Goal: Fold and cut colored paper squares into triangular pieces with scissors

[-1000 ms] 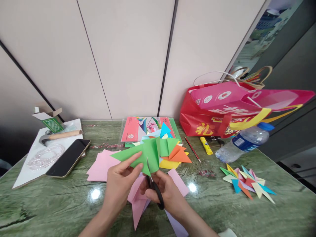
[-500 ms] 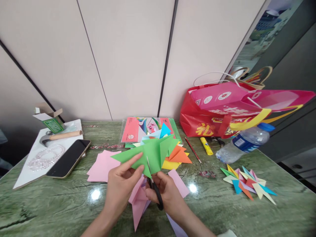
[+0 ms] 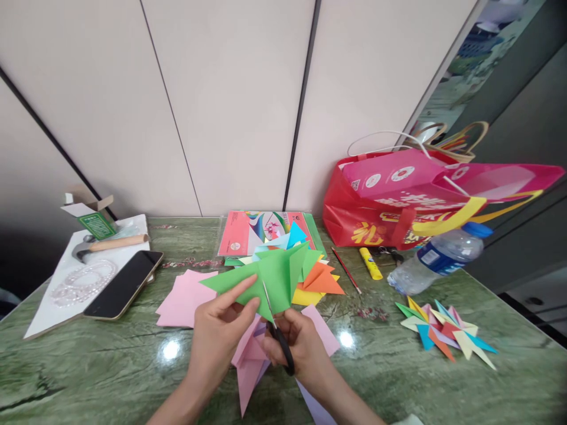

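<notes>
Between my thumb and fingers, my left hand [image 3: 224, 324] pinches a folded green paper [image 3: 279, 277] with pointed corners. My right hand [image 3: 301, 339] grips black-handled scissors [image 3: 282, 349] from below, and their blades lie against the lower part of the green paper. How far the blades are into the paper I cannot tell. Under my hands lie a folded pink paper [image 3: 248, 381] and pale purple strips [image 3: 314, 404]. Left of them is a stack of pink paper [image 3: 181, 301]. Orange folded paper [image 3: 321, 277] shows just behind the green one.
At the back stands a red bag [image 3: 367, 206], with a water bottle [image 3: 436, 260] and glue stick [image 3: 371, 264] before it. A red pencil [image 3: 346, 270] lies nearby. Multicoloured paper stars [image 3: 443, 327] lie right; a phone [image 3: 124, 286] and wooden-handled hammer [image 3: 115, 243] lie left.
Almost nothing differs. My right hand and the scissors have shifted very slightly, while the green paper stays in my left hand.
</notes>
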